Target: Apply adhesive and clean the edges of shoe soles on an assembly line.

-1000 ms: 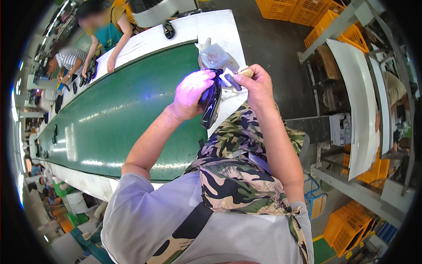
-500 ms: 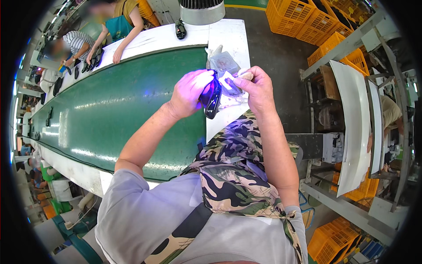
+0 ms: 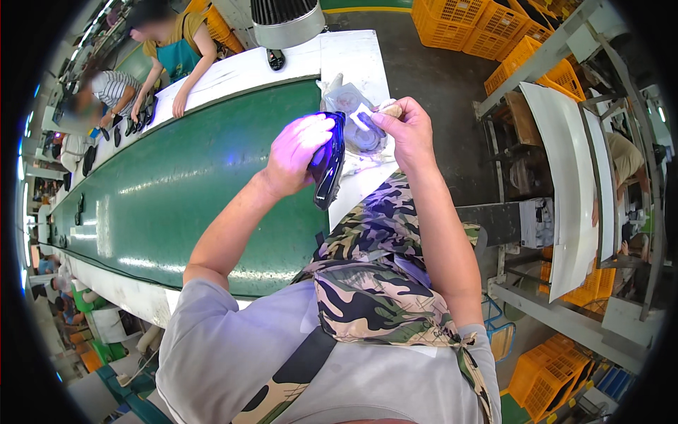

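Under violet light, a glossy black shoe (image 3: 329, 169) is gripped by my left hand (image 3: 288, 152), the fingers wrapped over its side. The shoe tilts above the right edge of the green belt (image 3: 212, 177). My right hand (image 3: 411, 134), a little to the right of the shoe, is closed in a pinch on a small pale pad (image 3: 390, 110). At its fingertips shows a white piece with a dark patch (image 3: 363, 118); whether that is joined to the pad I cannot tell. Beneath and between my hands, a clear plastic container (image 3: 342, 99) sits on the white tabletop (image 3: 367, 56).
Beyond the belt stands a grey cylindrical machine part (image 3: 288, 32), with another black shoe (image 3: 275, 59) by it. Two people work at the far left over several black shoes (image 3: 145, 116). Orange crates (image 3: 452, 25) are stacked at the back right. A metal rack (image 3: 505, 162) stands to my right.
The shoe has come slightly lower and left with my left hand, showing more of its length. My right hand still pinches the pale pad. The whole view has shifted a little.
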The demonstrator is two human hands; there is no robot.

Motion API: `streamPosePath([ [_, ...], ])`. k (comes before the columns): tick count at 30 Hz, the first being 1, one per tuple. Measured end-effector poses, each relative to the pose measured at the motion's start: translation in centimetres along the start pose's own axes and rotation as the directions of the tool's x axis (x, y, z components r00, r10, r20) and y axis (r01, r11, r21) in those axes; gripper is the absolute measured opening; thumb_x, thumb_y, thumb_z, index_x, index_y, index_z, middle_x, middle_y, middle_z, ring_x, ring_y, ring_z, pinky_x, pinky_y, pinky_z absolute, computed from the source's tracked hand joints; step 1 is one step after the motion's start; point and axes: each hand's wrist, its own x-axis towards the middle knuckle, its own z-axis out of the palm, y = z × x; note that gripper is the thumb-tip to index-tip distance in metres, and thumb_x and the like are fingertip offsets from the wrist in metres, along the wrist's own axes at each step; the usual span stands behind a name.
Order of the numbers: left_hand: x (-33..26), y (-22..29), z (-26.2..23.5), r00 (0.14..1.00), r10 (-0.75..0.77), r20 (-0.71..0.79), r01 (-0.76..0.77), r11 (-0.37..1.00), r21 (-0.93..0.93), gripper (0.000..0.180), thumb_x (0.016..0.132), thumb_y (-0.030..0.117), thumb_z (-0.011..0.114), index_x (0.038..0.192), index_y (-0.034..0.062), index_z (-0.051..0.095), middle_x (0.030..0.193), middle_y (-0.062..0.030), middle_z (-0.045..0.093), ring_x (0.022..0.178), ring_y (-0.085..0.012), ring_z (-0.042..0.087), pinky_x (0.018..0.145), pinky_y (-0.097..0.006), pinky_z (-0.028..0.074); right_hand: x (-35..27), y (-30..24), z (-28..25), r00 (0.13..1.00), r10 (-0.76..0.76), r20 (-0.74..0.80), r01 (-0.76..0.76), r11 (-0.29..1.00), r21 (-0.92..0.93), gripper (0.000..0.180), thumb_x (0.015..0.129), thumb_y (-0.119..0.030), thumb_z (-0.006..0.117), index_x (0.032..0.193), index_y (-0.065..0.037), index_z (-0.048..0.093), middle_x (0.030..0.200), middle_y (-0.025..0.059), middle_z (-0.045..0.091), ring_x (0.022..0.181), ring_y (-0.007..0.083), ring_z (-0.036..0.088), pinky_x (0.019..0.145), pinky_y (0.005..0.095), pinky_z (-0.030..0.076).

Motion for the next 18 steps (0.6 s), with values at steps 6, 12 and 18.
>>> streamPosePath([
  [6, 0.8, 0.6, -0.2, 0.999, 0.036, 0.022, -0.035, 0.999, -0.023, 0.05, 0.07, 0.001, 0.079, 0.112, 0.0007, 0.053, 0.119, -0.0236, 0.066, 0.109, -0.0425, 0.065, 0.095, -0.05, 0.052, 0.8, 0.0, -0.1, 1.0, -0.011, 0.016, 0.011, 0.999, -0.031, 0.02, 0.081, 0.003, 0.075, 0.088, -0.004, 0.057, 0.091, 0.0085, 0.069, 0.08, 0.0126, 0.063, 0.075, 0.027, 0.053],
  [12, 0.8, 0.4, 0.7, 0.998, 0.059, 0.008, -0.058, 0.997, -0.049, 0.06, 0.064, 0.009, 0.081, 0.118, 0.0023, 0.056, 0.119, -0.019, 0.066, 0.109, -0.04, 0.065, 0.094, -0.051, 0.052, 0.6, -0.1, -0.9, 0.998, -0.026, 0.049, 0.03, 0.996, -0.084, 0.02, 0.082, 0.003, 0.075, 0.087, -0.004, 0.057, 0.091, 0.0089, 0.069, 0.08, 0.0121, 0.063, 0.074, 0.0265, 0.054],
  [18, 0.4, 0.6, 1.2, 0.998, 0.039, 0.051, -0.037, 0.998, -0.045, 0.063, 0.063, 0.006, 0.081, 0.12, 0.0022, 0.056, 0.12, -0.0192, 0.066, 0.11, -0.0394, 0.064, 0.095, -0.05, 0.051, -0.1, 0.4, -1.8, 0.997, -0.016, 0.08, 0.022, 0.996, -0.087, 0.02, 0.082, 0.004, 0.074, 0.087, -0.005, 0.056, 0.091, 0.0095, 0.069, 0.08, 0.0121, 0.063, 0.075, 0.0267, 0.053],
])
